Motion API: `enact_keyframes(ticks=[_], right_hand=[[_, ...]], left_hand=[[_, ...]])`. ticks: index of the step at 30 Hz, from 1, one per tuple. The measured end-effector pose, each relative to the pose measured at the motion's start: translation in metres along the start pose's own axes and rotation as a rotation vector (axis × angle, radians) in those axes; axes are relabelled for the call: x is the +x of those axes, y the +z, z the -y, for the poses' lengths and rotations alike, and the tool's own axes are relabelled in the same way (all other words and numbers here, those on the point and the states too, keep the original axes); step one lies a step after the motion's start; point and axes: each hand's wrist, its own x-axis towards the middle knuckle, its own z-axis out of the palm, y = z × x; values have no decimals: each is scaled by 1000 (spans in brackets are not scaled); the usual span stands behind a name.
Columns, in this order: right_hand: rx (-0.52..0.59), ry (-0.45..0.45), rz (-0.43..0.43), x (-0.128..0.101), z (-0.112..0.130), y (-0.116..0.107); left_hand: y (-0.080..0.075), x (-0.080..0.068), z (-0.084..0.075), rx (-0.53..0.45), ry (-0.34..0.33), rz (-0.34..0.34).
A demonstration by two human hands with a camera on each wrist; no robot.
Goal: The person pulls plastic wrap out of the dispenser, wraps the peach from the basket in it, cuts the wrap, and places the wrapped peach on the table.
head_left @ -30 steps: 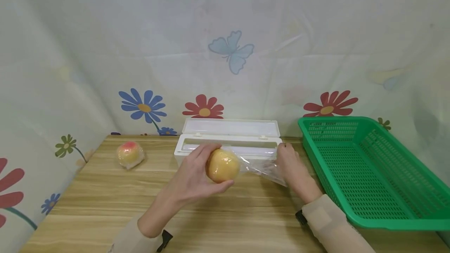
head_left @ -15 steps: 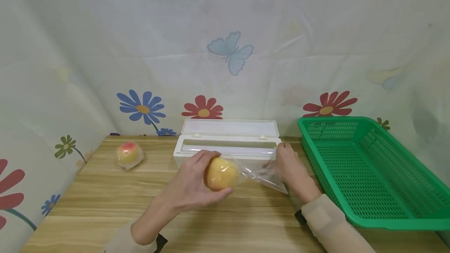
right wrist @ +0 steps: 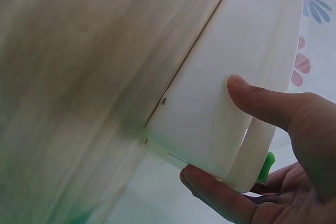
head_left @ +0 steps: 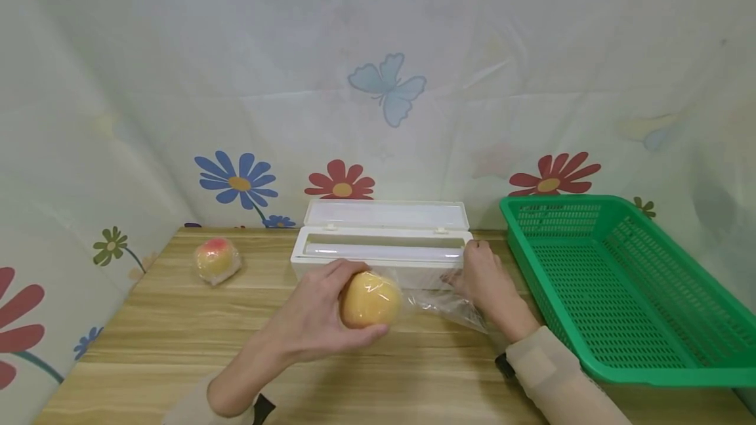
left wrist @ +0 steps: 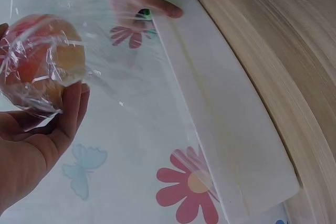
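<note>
My left hand (head_left: 319,313) holds a yellow-and-red peach (head_left: 371,299) above the table, fingers and thumb curled round its sides. Clear cling film covers the peach (left wrist: 44,59) in the left wrist view and stretches from it toward the dispenser. That white cling film dispenser (head_left: 354,274) stands behind the hands with its lid raised and a film roll (head_left: 384,253) inside. At its right end my right hand (head_left: 487,281) grips the box. The right wrist view shows the thumb on the front face of the dispenser (right wrist: 205,98) and fingers at its end.
A second peach (head_left: 216,260), wrapped in film, sits on the wooden table (head_left: 177,333) at the left. To the right stands a large green plastic basket (head_left: 552,300), close beside my right forearm. A flower-printed curtain (head_left: 266,84) hangs behind the table.
My left hand has drawn the peach down toward me and slightly left, away from the dispenser, and the film trails lower. The right hand stays at the box's end.
</note>
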Motion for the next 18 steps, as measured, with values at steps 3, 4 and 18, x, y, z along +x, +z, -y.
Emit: enact_keyframes(ticks=[3, 4, 18], right_hand=[[15, 3, 1, 0, 0, 0], [19, 6, 1, -1, 0, 0], [27, 48, 20, -1, 2, -1]], left_hand=[[-2, -1, -1, -49, -18, 36], [-3, -2, -1, -69, -25, 49], [-8, -2, -3, -204, -109, 260]])
